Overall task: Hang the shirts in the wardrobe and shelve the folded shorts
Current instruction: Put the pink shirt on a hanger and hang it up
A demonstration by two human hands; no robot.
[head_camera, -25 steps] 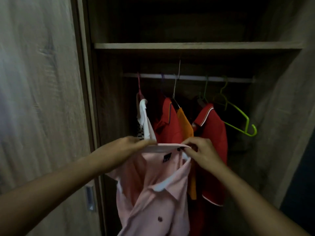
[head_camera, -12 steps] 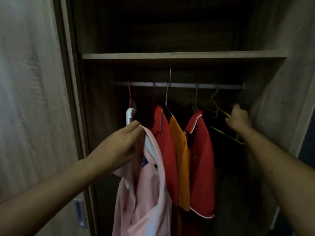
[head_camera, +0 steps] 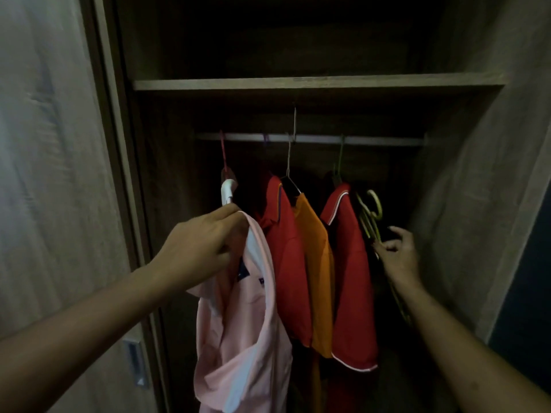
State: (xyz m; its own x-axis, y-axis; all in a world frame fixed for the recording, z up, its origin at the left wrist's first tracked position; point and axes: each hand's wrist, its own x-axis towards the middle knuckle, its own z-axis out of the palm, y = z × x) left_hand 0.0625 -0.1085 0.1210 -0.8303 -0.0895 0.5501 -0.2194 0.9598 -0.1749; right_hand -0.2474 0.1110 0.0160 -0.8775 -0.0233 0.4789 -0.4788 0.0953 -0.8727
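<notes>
Left hand [head_camera: 202, 248] fingers clamp the pink shirt [head_camera: 253, 323]; right hand [head_camera: 399, 257] fingers pinch the green hanger [head_camera: 369, 226].

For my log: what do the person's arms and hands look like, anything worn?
The left forearm and right forearm are bare to the frame edge, no sleeves in view. The left hand and right hand are ungloved; no watch, bracelet or ring shows, though the light is dim.

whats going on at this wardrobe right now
A person is hanging shirts. The left hand grips a pink shirt by its collar at the open wardrobe; the right hand holds a bare green hanger, its hook off the rail. A red shirt, an orange shirt and a second red shirt hang on the rail. The pink shirt is not on a hanger yet.
</notes>
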